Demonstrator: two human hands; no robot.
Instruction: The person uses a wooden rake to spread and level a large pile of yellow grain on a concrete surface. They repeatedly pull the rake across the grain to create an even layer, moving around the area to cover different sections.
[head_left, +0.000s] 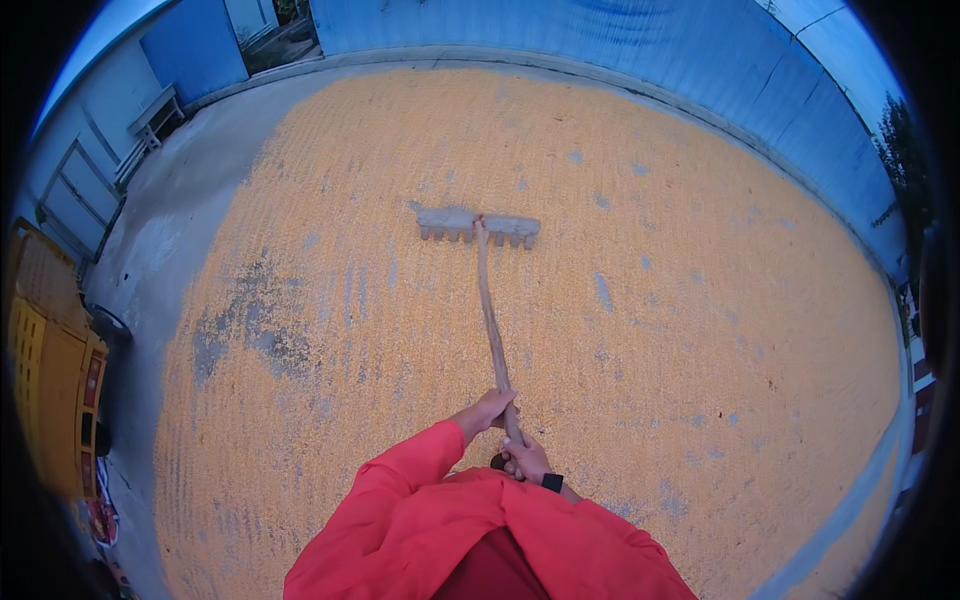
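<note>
A wooden rake (492, 320) stretches away from me, its long, slightly bent handle running up to a wide grey head with blunt teeth. The head rests on or just over a broad layer of yellow-orange grain (700, 330), which looks like corn kernels. Wrapped round the handle is my left hand (492, 408), the farther of the two. Closer to my body, my right hand (527, 460) grips the handle near its end. A dark watch is on my right wrist, and both sleeves are red.
Thin patches in the grain show grey concrete (235, 320). A yellow vehicle (55, 370) stands at the left edge. A blue wall (560, 40) borders the far side and the right. At the back left are a small bench (155, 112) and a door (80, 195).
</note>
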